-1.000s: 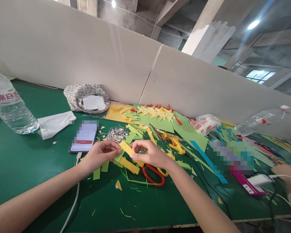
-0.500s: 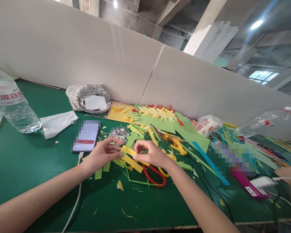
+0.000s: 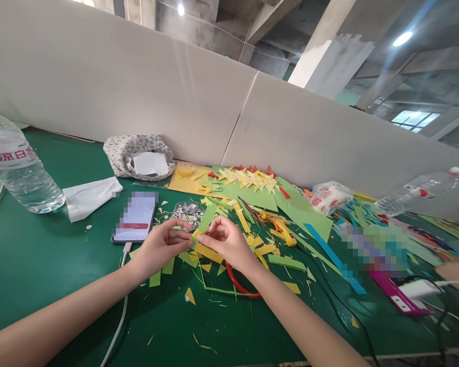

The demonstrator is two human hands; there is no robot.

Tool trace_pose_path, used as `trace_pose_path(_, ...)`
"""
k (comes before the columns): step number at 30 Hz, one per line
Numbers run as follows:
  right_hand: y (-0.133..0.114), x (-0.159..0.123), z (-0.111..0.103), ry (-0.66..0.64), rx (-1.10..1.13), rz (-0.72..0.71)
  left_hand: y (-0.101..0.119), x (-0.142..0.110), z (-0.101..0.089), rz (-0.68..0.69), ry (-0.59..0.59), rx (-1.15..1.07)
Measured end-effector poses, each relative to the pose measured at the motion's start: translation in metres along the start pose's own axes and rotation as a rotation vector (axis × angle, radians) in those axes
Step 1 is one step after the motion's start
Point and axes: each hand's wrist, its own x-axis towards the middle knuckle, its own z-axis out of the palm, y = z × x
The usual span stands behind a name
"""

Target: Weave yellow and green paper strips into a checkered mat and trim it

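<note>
Between my two hands is a small yellow paper strip point(image 3: 198, 235). My left hand point(image 3: 164, 247) pinches its left end with thumb and fingertips. The thumb and curled fingers of my right hand point(image 3: 227, 243) are closed on the other end, hiding part of the strip. Below lie another yellow paper strip point(image 3: 209, 253) and green paper scraps point(image 3: 168, 265). Red-handled scissors point(image 3: 235, 279) lie partly under my right wrist. Just behind my hands stands a clear box of small round pieces point(image 3: 188, 212).
A yellow glue gun point(image 3: 281, 228) lies to the right, its black cord running forward. At left are a charging phone point(image 3: 137, 214) and a water bottle point(image 3: 26, 168). Behind is a yellow paper figure point(image 3: 248, 178). A magenta power strip point(image 3: 396, 293) and another person's hand point(image 3: 457, 278) are at right.
My right hand has shifted slightly left toward my left hand. Less of the yellow strip shows between my fingers, and it looks bent over. My left hand has barely moved.
</note>
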Motion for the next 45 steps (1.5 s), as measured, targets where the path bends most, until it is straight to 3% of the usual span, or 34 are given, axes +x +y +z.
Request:
trace_pose_path(4, 0.0, 0.0, 0.003, 0.062, 0.043, -0.014, -0.001, -0.002, 0.001, -0.005, -0.018, 0.016)
trace_pose_path(16, -0.005, -0.006, 0.011, 0.171, -0.097, -0.11, -0.008, 0.0, 0.001, 0.047, -0.021, 0.105)
trace_pose_path(25, -0.003, -0.003, 0.004, 0.084, -0.124, -0.089, -0.008, 0.002, -0.002, -0.017, -0.014, 0.032)
trace_pose_path(29, -0.005, -0.003, 0.003, 0.104, -0.095, -0.073, -0.005, 0.001, -0.001, -0.03, 0.002, 0.029)
trace_pose_path(38, -0.009, -0.004, 0.002, 0.093, -0.225, -0.103, -0.005, 0.001, -0.001, -0.039, -0.009, 0.02)
trace_pose_path(45, -0.009, -0.002, -0.001, 0.027, -0.191, -0.089, -0.006, 0.0, -0.001, -0.023, -0.016, 0.023)
